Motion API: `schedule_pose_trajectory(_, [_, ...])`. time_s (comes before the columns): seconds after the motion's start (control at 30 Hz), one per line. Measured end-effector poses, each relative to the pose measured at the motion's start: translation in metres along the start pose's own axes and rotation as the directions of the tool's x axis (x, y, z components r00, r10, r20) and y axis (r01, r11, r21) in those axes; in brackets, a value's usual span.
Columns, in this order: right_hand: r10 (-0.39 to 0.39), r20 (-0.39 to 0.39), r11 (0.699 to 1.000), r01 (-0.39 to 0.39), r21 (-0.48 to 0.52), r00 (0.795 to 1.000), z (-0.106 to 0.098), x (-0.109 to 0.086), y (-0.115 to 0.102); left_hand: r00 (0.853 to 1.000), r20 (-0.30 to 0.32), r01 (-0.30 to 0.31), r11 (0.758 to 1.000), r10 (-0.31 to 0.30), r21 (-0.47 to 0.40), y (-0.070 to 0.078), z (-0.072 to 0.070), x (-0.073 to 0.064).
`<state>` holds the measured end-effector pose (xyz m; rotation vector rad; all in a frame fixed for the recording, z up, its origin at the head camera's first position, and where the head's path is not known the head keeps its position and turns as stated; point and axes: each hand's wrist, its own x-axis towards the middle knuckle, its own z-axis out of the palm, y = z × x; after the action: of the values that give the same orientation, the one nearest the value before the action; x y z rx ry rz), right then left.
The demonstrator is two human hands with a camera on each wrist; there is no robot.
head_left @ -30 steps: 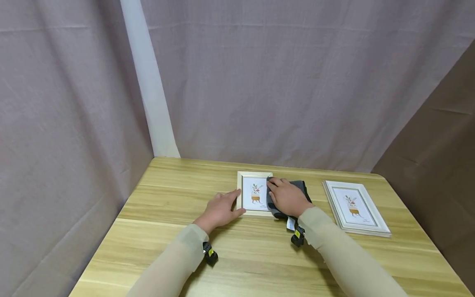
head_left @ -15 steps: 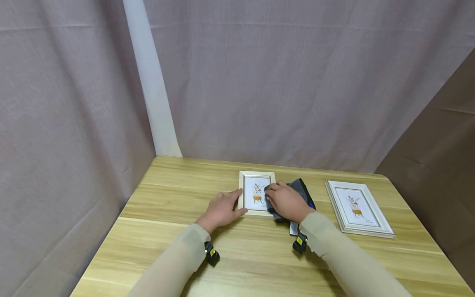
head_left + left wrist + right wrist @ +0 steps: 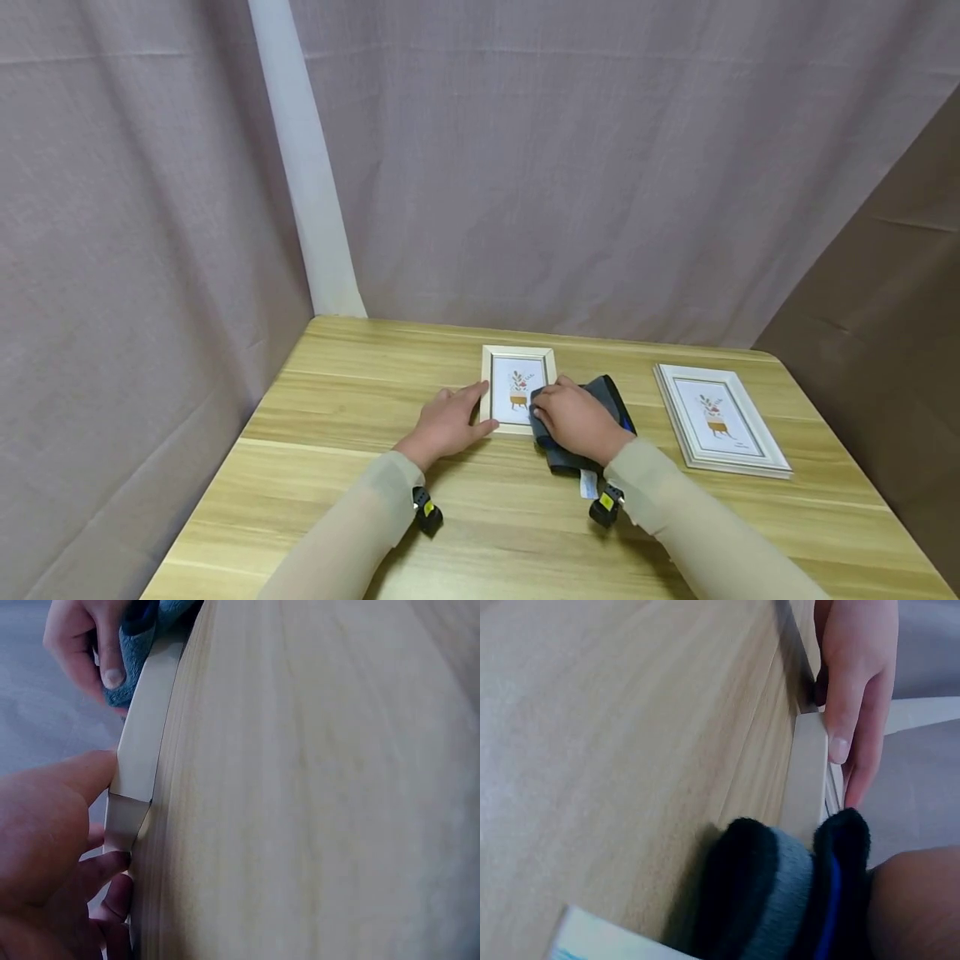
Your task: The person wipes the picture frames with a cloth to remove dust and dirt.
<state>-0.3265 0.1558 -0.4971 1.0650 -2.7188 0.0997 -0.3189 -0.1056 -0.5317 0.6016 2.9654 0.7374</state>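
A cream picture frame (image 3: 517, 350) with a plant print lies flat on the wooden table in the head view. My left hand (image 3: 447, 421) braces its near-left corner, the thumb along the near edge and the fingers against the left side. In the left wrist view the left fingers (image 3: 105, 871) touch the frame's side. My right hand (image 3: 577, 417) grips a folded dark grey cloth (image 3: 564, 461) over the frame's near-right part, hiding that corner. The cloth's black edging, blue strip and white tag (image 3: 611, 937) show in the right wrist view.
A stack of white picture frames (image 3: 678, 425) with the same print on top lies to the right. The wooden table (image 3: 352, 392) ends at grey curtains (image 3: 540, 167) behind and to the left, and a brown curtain on the right.
My right hand and the cloth have slid towards me and slightly left down the frame, baring its far-right corner. The left hand keeps its place at the corner.
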Motion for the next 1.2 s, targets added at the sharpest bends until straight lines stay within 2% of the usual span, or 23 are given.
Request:
schedule_pose_trajectory(0.3, [-0.002, 0.036, 0.998, 0.0, 0.059, 0.999, -0.004, -0.011, -0.005, 1.0, 0.006, -0.023, 0.999, 0.023, 0.023, -0.002, 0.0, 0.0])
schedule_pose_trajectory(0.47, [-0.043, 0.017, 0.999, 0.043, 0.025, 0.999, -0.004, -0.018, -0.01, 1.0, 0.014, -0.014, 1.0, 0.013, 0.026, 0.001, -0.005, -0.002])
schedule_pose_trajectory(0.63, [-0.051, 0.013, 0.999, 0.051, -0.017, 0.999, -0.006, -0.022, -0.017, 1.0, 0.012, -0.009, 1.0, 0.009, 0.019, -0.005, 0.001, 0.002])
schedule_pose_trajectory(0.93, [0.085, 0.044, 0.995, -0.082, -0.061, 0.995, -0.011, -0.034, -0.016, 1.0, 0.006, -0.015, 0.999, 0.015, 0.037, -0.005, 0.005, 0.002])
schedule_pose_trajectory(1.2, [0.114, 0.141, 0.988, -0.097, -0.122, 0.983, -0.013, -0.038, -0.01, 1.0, 0.025, -0.01, 0.999, 0.009, 0.041, -0.001, 0.0, 0.0])
